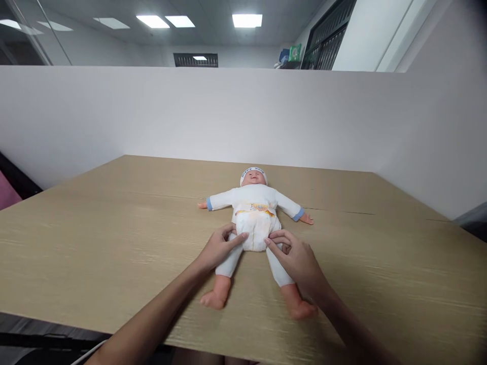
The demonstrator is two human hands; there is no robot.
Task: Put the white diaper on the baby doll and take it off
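A baby doll in a white top with blue cuffs and white trousers lies on its back, head away from me, arms spread and bare feet toward me. Around its hips, over the clothes, is a white diaper with an orange print at the waist. My left hand is closed at the diaper's left leg edge, its thumb on the front and its fingers partly hidden beside the doll's hip. On the other side, my right hand pinches the right leg edge between thumb and fingers.
The doll lies on a wide wooden table with thin seams in its top. A white partition rises behind the far edge. Beyond it, a green package sits high up. Something pink shows at the far left.
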